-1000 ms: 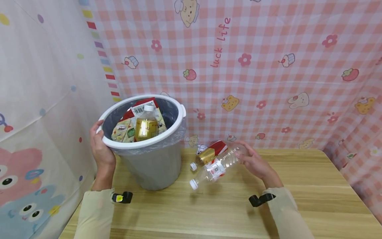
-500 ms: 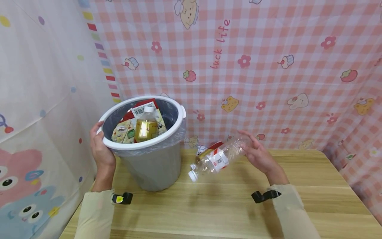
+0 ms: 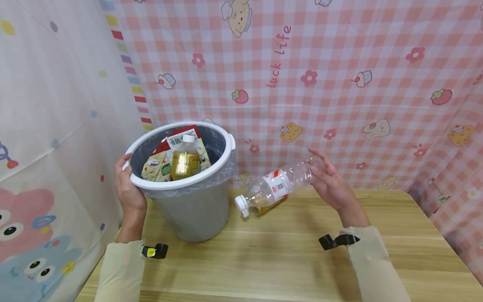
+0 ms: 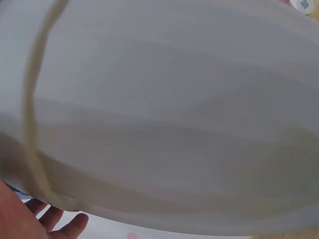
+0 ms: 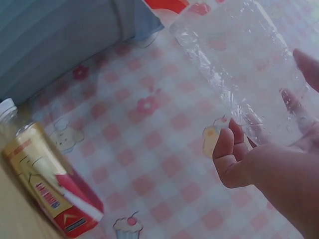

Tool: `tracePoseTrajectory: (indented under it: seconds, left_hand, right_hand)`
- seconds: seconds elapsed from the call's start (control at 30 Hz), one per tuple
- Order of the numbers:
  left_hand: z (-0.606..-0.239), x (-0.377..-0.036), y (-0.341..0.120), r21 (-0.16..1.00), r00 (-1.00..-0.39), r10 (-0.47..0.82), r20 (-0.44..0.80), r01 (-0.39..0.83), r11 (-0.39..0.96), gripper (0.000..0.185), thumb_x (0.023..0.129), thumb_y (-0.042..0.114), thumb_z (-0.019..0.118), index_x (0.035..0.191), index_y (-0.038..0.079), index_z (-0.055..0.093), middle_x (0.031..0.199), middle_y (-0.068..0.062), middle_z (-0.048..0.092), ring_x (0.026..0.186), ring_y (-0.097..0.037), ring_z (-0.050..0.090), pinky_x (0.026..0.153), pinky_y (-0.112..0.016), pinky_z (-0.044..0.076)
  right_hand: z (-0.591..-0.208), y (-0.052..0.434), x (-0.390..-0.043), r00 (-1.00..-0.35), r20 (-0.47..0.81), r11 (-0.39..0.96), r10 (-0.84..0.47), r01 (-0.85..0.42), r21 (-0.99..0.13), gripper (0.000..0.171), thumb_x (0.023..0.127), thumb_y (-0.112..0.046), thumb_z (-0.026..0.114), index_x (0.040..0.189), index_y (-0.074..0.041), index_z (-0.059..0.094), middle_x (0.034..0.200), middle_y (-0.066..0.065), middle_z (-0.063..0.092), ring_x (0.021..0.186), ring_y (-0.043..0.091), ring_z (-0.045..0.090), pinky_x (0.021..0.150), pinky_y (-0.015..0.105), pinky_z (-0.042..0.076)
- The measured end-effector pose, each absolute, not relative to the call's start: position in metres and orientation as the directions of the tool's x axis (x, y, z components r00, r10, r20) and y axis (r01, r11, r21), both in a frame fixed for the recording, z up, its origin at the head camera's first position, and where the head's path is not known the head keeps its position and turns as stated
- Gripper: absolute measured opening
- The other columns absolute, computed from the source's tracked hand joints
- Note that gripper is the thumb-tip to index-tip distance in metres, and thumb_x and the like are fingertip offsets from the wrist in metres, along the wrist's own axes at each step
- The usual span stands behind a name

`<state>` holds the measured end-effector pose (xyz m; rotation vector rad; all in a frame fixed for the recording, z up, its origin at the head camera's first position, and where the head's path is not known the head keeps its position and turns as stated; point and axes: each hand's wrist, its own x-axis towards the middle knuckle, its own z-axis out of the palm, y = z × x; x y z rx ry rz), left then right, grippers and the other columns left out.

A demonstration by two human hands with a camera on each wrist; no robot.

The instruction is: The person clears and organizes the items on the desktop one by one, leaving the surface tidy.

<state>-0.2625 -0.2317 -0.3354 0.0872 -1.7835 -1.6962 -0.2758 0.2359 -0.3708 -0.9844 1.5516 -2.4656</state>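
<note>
My left hand [image 3: 130, 191] grips the white rim [image 3: 181, 182] of a grey trash can [image 3: 192, 214] on its left side; some fingertips are hidden behind it. In the left wrist view, the can's wall [image 4: 174, 109] fills most of the picture. My right hand [image 3: 333, 184] holds a clear plastic bottle [image 3: 277, 184] by its base end. That bottle is tilted above the table, its white cap pointing down and left toward the can. Beneath it lies a bottle with a gold and red label [image 5: 50, 184], largely hidden in the head view.
Inside the lined can are a bottle with a gold label [image 3: 185, 163] and some printed packets [image 3: 154, 165]. A pink checked cloth [image 3: 339, 105] hangs behind the wooden table [image 3: 264, 260], and a white patterned cloth [image 3: 64, 126] hangs at the left.
My right hand has lifted the clear bottle up and slightly right, away from the table. It now covers most of the gold-and-red bottle. The left hand stays on the rim.
</note>
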Motion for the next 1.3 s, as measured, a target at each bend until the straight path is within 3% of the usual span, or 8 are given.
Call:
tracePoseTrajectory:
  seconds: [0.3, 0.63, 0.93, 1.17, 1.3]
  left_hand:
    - [-0.336, -0.263, -0.233, 0.909, -0.774, -0.481, 0.412, 0.383, 0.164, 0.044, 0.103, 0.031, 0.027, 0.142, 0.021, 0.044, 0.143, -0.002, 0.048, 0.120, -0.023, 0.050, 0.092, -0.022, 0.049]
    - [-0.336, -0.263, -0.233, 0.915, -0.782, -0.477, 0.402, 0.367, 0.171, 0.045, 0.103, 0.032, 0.027, 0.143, 0.023, 0.043, 0.144, -0.002, 0.047, 0.119, -0.021, 0.051, 0.089, -0.020, 0.050]
    - [-0.337, -0.263, -0.231, 0.911, -0.778, -0.476, 0.410, 0.376, 0.171, 0.045, 0.102, 0.031, 0.027, 0.143, 0.021, 0.044, 0.143, -0.002, 0.048, 0.121, -0.023, 0.050, 0.092, -0.022, 0.048]
    - [-0.336, -0.264, -0.232, 0.914, -0.780, -0.481, 0.400, 0.377, 0.148, 0.044, 0.102, 0.031, 0.027, 0.142, 0.021, 0.045, 0.144, -0.002, 0.048, 0.124, -0.023, 0.049, 0.100, -0.029, 0.046]
    - [-0.335, -0.264, -0.233, 0.915, -0.781, -0.481, 0.399, 0.375, 0.149, 0.044, 0.102, 0.031, 0.027, 0.142, 0.022, 0.044, 0.145, -0.002, 0.047, 0.124, -0.023, 0.048, 0.102, -0.031, 0.046]
  right_hand:
    - [-0.344, 0.225, -0.276, -0.809, 0.517, -0.560, -0.279, -0.301, -0.772, 0.053, 0.106, -0.007, 0.036, 0.154, -0.008, 0.014, 0.130, 0.006, 0.054, 0.112, 0.018, 0.059, 0.093, 0.028, 0.050]
    - [-0.311, 0.205, -0.279, -0.834, 0.518, -0.607, -0.189, -0.316, -0.730, 0.048, 0.106, -0.013, 0.041, 0.150, -0.017, 0.023, 0.135, 0.011, 0.049, 0.120, 0.024, 0.054, 0.097, 0.032, 0.047]
    - [-0.286, 0.181, -0.282, -0.870, 0.480, -0.545, -0.115, -0.349, -0.762, 0.051, 0.104, -0.018, 0.048, 0.150, -0.022, 0.027, 0.133, 0.012, 0.051, 0.119, 0.023, 0.052, 0.096, 0.033, 0.044]
    - [-0.268, 0.160, -0.285, -0.893, 0.446, -0.482, -0.055, -0.367, -0.795, 0.052, 0.101, -0.015, 0.054, 0.148, -0.023, 0.034, 0.123, 0.006, 0.050, 0.107, 0.017, 0.052, 0.095, 0.033, 0.039]
    - [-0.259, 0.151, -0.285, -0.901, 0.432, -0.393, -0.028, -0.388, -0.834, 0.051, 0.100, -0.014, 0.055, 0.147, -0.026, 0.037, 0.133, 0.007, 0.042, 0.117, 0.018, 0.044, 0.103, 0.036, 0.033]
